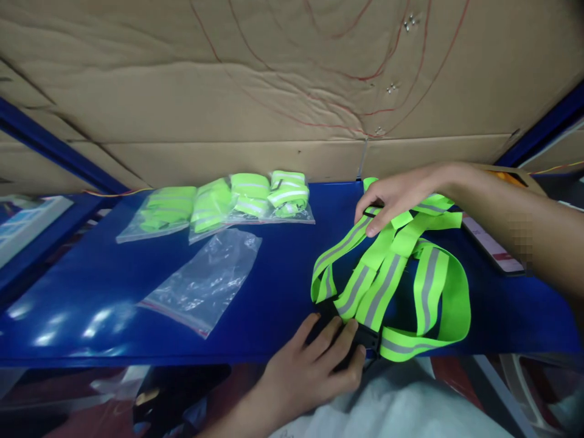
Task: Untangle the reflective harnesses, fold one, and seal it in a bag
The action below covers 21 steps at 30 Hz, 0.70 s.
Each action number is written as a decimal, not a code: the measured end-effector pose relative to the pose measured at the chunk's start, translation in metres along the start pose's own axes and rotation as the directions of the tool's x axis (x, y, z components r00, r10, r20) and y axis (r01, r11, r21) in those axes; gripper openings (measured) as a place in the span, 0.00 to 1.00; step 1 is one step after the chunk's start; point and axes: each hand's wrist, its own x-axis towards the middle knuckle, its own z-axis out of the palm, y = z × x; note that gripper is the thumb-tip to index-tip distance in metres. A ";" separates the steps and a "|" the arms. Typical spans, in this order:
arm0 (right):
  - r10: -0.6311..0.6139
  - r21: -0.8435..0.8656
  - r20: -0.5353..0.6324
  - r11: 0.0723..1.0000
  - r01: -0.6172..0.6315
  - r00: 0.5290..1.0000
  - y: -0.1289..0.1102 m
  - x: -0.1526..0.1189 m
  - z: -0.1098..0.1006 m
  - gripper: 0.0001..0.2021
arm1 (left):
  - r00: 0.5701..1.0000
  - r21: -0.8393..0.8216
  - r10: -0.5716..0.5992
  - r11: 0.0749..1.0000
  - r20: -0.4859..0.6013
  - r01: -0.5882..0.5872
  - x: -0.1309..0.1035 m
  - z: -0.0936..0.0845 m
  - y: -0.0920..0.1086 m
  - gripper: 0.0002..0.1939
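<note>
A neon-green reflective vest made of straps with grey stripes (pixel 385 277) lies loosely bunched on the blue table (pixel 283 267). At the table's front edge, my left hand (pixel 319 362) has its fingers curled over the vest's black buckle (pixel 367 336), which they partly cover. My right hand (pixel 395 194) is at the far end of the vest, with thumb and fingers closed on a strap near a small black slider (pixel 370 213). To the left of the vest lies a flat clear zip bag (pixel 210 280) with no vest in it.
Several clear bags with folded green vests (pixel 249 194) lie in a row along the back. A phone (pixel 495 246) rests under my right forearm. Cardboard (pixel 237 109) walls off the table's back, between blue frame posts (pixel 59 146). A white box (pixel 31 225) stands at far left.
</note>
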 end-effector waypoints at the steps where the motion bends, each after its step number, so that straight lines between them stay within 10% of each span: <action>1: -0.003 -0.014 -0.017 1.000 0.003 1.000 -0.003 0.002 0.001 0.26 | 1.000 0.002 0.001 1.000 0.000 -0.001 0.000 0.000 0.000 0.10; 8: -0.057 -0.013 -0.178 0.998 0.056 0.982 -0.018 0.001 0.002 0.27 | 0.998 -0.033 -0.059 0.998 0.008 0.059 0.005 -0.004 -0.002 0.12; 14: -0.112 -0.165 -0.364 0.985 0.054 0.925 -0.038 -0.007 0.013 0.28 | 0.976 -0.370 -0.219 0.908 -0.021 0.196 0.021 -0.046 -0.029 0.15; 17: -0.141 -0.216 -0.415 0.975 0.053 0.899 -0.046 -0.007 0.017 0.27 | 0.898 -0.550 -0.440 0.756 -0.025 0.355 0.048 -0.055 -0.067 0.15; 21: -0.168 -0.263 -0.451 0.964 0.049 0.876 -0.058 -0.002 0.017 0.29 | 0.700 -0.757 -0.680 0.334 0.219 0.562 0.085 -0.032 -0.118 0.11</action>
